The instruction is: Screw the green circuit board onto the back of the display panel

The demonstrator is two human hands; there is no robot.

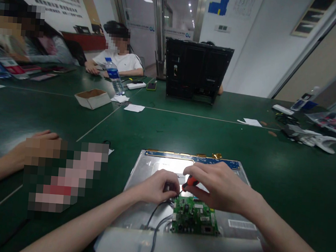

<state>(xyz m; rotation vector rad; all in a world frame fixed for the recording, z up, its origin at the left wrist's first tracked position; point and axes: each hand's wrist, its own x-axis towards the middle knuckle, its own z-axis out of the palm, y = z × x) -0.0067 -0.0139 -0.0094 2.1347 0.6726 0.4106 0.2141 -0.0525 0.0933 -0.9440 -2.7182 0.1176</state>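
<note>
A bare LCD panel (136, 181) lies before me with its metal back up and a blue circuit strip (229, 163) along its far edge. On it sits a green circuit board (195, 217), with dark cables (153, 237) at its left. My right hand (220, 184) is closed around a red-and-black screwdriver (192, 181), whose shaft points down toward the board's far left corner. Beside that tip, my left hand (161, 185) has its fingers pinched together at the board's edge; whatever is between them is hidden.
Another person's hand (42, 147) rests on the green table (162, 129) at left, near a blurred pink item (74, 173). Farther off are an open box (93, 98), a water bottle (113, 75), an upright black monitor back (197, 70) and two seated people. White-grey scraps (309, 137) lie right.
</note>
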